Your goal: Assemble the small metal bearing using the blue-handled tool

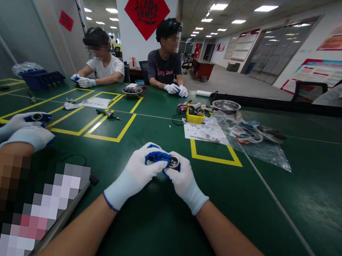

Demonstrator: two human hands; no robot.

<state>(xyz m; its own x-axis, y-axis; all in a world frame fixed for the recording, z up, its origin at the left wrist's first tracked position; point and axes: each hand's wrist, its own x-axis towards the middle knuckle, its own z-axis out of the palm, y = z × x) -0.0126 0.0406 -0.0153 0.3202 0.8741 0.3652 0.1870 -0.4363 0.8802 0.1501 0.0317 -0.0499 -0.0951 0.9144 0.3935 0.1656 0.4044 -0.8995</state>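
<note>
In the head view, my left hand [142,169] and my right hand [185,182] meet over the green table, both in white gloves with blue palms. Between them is a small dark cylindrical part [174,162] with a metallic ring around its open end, which faces me. My right hand's fingers wrap it from the right. The left thumb and fingers close on it from the other side. Gloves hide most of its body, so its exact kind cannot be told.
At left, a co-worker's gloved hands [31,128] hold a similar dark part. Ahead lie a screwdriver-like tool [109,114], a yellow bin [194,116] of parts, a white sheet [203,132], a metal bowl [226,106] and a plastic bag [268,152]. Two people sit across the table.
</note>
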